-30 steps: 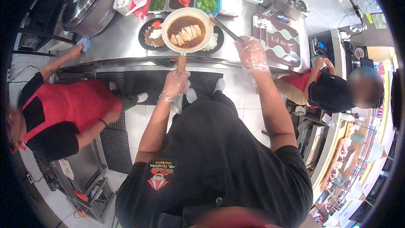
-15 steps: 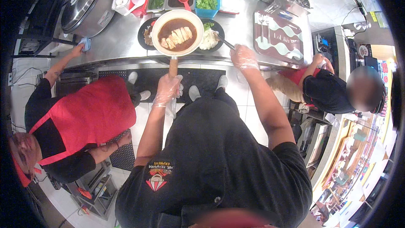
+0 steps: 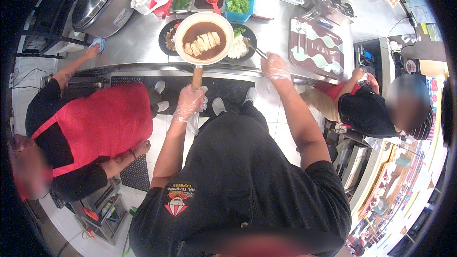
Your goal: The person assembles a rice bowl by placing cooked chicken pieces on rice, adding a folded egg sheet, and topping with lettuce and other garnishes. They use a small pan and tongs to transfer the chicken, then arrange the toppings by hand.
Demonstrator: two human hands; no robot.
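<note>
Our left hand [image 3: 190, 101] grips the pan [image 3: 204, 61] by its handle [image 3: 197, 77] while our right hand [image 3: 276, 67] clasps tongs [image 3: 257, 51] near the rice [image 3: 237, 49].

The shirt badge [image 3: 176, 203] and brown-and-mint tray [image 3: 318, 59] bear lettering [image 3: 180, 188].

Just beyond the left hand [image 3: 190, 102], the pan [image 3: 203, 61] blocks part of one black plate [image 3: 162, 40], and the right hand [image 3: 275, 67] covers the utensil's [image 3: 257, 51] near end!

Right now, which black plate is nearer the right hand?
The right plate, holding white rice and greens; the left plate shows brown and red food.
</note>
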